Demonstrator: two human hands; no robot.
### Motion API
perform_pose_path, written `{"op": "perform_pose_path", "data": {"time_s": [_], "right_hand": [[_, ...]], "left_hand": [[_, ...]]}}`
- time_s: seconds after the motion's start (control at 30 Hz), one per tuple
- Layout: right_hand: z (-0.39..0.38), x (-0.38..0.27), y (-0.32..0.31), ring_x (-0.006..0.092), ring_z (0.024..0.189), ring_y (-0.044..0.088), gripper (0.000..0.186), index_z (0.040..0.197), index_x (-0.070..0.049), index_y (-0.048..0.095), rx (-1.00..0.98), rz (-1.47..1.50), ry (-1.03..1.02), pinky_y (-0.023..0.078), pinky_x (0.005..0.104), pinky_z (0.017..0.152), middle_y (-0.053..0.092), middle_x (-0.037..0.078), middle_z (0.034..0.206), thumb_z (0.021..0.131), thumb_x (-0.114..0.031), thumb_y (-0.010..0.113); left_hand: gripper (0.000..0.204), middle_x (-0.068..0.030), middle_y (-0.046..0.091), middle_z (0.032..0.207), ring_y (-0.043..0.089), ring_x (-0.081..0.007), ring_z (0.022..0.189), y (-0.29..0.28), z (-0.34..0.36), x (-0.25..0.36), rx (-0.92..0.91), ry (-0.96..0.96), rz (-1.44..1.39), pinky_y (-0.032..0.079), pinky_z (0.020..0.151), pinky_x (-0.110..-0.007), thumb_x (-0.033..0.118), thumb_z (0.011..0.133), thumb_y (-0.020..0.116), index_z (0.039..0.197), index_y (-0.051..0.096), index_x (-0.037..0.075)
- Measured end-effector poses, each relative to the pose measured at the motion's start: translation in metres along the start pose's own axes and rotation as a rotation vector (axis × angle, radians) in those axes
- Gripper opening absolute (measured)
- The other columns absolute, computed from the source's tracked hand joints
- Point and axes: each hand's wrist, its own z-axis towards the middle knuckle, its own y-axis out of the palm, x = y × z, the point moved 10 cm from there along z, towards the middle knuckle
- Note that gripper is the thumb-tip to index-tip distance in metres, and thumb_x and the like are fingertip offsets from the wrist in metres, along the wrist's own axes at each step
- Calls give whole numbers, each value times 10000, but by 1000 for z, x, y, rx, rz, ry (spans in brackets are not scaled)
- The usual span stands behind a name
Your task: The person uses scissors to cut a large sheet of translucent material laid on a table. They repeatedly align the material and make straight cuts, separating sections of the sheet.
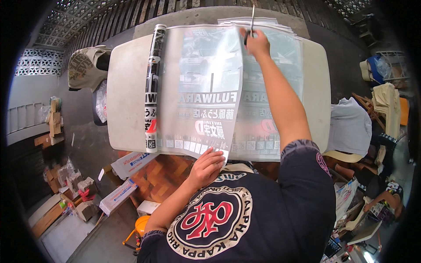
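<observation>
A translucent plastic sheet (pixel 206 79), printed on its other side so the design shows through in reverse, lies partly unrolled over the table. On the left it runs into a glossy printed roll (pixel 153 83) standing lengthwise from far to near. More printed sheets (pixel 274 70) lie stacked beneath, to the right. My left hand (pixel 207 167) grips the sheet's near right corner at the table's front edge. At the far edge, my right hand (pixel 258 44) is closed round the black handles of scissors (pixel 252 22), blades pointing away from me. The right fingers are slightly blurred.
The pale table (pixel 313 101) has rounded corners. Draped chairs stand at its left (pixel 87 65) and right (pixel 348 127). Long white boxes (pixel 118 196) lie below left, near an orange object (pixel 141 224). Cluttered boxes and boards line both sides.
</observation>
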Motion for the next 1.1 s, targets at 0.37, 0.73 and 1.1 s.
{"op": "perform_pose_path", "data": {"time_s": [0.37, 0.73, 1.1], "right_hand": [[-206, 66, 5, 204, 696, 701, 520, 1177, -19, 611, -200, 471, 318, 602, 372, 477, 711, 116, 888, 731, -65, 874], [-203, 123, -284, 268, 767, 697, 619, 1271, -80, 608, 367, -632, 52, 549, 433, 726, 714, 131, 858, 799, -405, 842], [-548, 154, -21, 146, 666, 637, 349, 1246, -27, 578, -762, 500, 590, 543, 307, 491, 669, 62, 896, 976, -212, 699]], "left_hand": [[747, -188, 455, 1530, 341, -352, 1487, -40, -15, -140, -251, -193, 509, 28, 1204, -672, 452, 879, 706, 1488, 460, 96], [910, -139, 360, 1599, 262, -356, 1519, -76, -53, -155, -248, -131, 647, 32, 1192, -702, 543, 851, 720, 1569, 341, 132], [360, -3, 595, 1366, 486, -268, 1354, 13, -48, -154, -180, 139, 613, 133, 1175, -725, 327, 880, 736, 1232, 703, 260]]}}
